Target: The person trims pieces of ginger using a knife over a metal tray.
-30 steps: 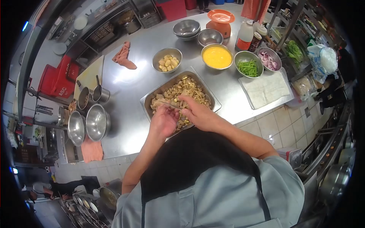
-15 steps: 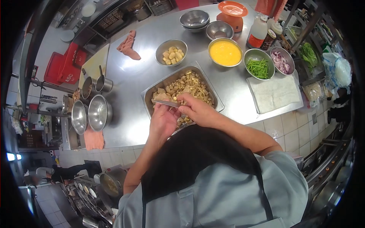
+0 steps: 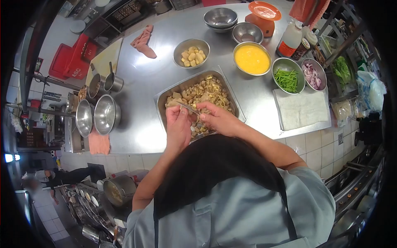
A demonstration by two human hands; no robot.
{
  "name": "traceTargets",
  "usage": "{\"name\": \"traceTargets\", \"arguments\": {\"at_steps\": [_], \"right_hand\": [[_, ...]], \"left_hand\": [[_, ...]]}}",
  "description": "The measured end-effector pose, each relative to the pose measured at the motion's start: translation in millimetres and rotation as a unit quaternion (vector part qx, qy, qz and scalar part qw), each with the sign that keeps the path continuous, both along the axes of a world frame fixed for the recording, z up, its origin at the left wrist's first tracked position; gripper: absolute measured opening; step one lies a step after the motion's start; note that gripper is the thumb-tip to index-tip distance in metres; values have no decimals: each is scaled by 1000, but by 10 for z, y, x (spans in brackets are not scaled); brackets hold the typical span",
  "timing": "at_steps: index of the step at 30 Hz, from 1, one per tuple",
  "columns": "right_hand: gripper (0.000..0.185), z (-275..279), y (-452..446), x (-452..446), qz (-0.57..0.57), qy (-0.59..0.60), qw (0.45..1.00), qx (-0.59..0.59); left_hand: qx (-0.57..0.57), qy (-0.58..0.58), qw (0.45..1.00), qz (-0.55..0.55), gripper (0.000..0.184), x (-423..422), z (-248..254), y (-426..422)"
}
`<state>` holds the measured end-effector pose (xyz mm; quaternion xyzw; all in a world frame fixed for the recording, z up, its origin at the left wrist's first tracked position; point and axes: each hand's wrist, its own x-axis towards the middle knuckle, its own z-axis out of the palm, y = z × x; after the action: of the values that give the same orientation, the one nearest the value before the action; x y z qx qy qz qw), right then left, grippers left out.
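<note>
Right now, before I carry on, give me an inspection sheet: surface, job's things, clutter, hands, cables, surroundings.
Surface: metal table, with bright glare patches.
Job's things: knife over a metal tray of chopped food.
Clutter: bowl of pale pieces, bowl of green pieces, stacked metal bowls, pink cloth, orange scale.
Hands: right hand grips the knife; left hand is at the blade, its hold unclear.
Cables: nothing seen.
Surroundings: tiled floor, red boxes, another person at lower left.
</note>
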<state>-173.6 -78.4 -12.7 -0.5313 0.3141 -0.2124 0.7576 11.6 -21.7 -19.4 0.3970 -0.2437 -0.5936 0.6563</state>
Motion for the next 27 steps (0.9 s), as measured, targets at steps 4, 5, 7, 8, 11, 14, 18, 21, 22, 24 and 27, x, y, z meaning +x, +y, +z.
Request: {"name": "traceTargets", "arguments": {"at_steps": [4, 5, 7, 8, 11, 14, 18, 21, 22, 24, 27], "right_hand": [[38, -102, 19, -23, 12, -3, 999, -44], [39, -128, 18, -31, 14, -5, 999, -53], [41, 12, -4, -80, 34, -15, 997, 72], [41, 62, -18, -102, 43, -20, 990, 135], [43, 8, -78, -136, 59, -76, 961, 259], [46, -148, -187, -230, 30, -122, 941, 313], [49, -25, -130, -257, 62, -15, 974, 218], [58, 19, -37, -163, 48, 65, 993, 88], [61, 4, 8, -140, 38, 62, 997, 28], [66, 35, 54, -96, 32, 57, 996, -64], [70, 185, 114, -68, 41, 66, 986, -147]], "left_hand": [[69, 152, 981, -95, 13, 253, -105, 83], [73, 170, 976, -111, 14, 285, -169, 93], [21, -9, 998, -59, 13, 175, -201, 82], [-4, -99, 995, -32, 13, 134, -211, 78], [-21, -13, 999, -47, 16, 137, -217, 38], [4, 182, 971, -153, 23, 263, -214, 142], [78, 147, 983, -81, 28, 248, -84, 154], [83, 154, 981, -82, 29, 281, -109, 103], [78, 161, 979, -97, 30, 291, -129, 106], [84, 156, 979, -101, 29, 270, -121, 108], [99, 124, 983, -92, 29, 197, -101, 129]]}}
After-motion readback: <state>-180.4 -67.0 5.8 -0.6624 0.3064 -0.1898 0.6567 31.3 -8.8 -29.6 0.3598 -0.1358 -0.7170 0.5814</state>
